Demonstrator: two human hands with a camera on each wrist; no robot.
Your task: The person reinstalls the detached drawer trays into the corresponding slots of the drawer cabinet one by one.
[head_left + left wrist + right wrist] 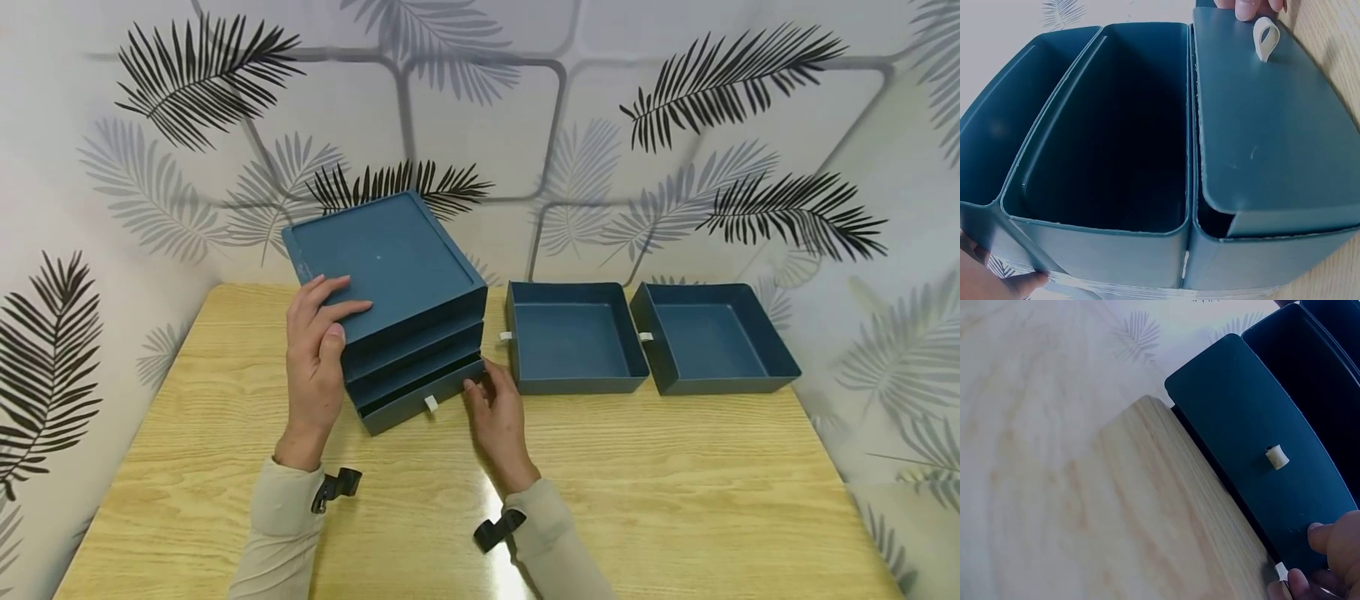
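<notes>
A blue drawer cabinet [390,267] of three stacked compartments stands at an angle on the table. Its two upper compartments are hollow, and a bottom drawer [420,402] with a small white pull tab [431,405] sits in the lowest one, its front slightly out. My left hand [315,358] grips the cabinet's left side, two fingers lying over the top and the thumb near the front edge. At the drawer's right front corner, my right hand [498,417] pinches it, thumb on the front face [1247,437] and fingers around the side.
Two pulled-out blue drawers, a nearer one [573,385] and a farther one [723,385], stand side by side to the cabinet's right, white tabs facing left. The wooden table [637,492] meets a leaf-patterned wall [480,125] behind.
</notes>
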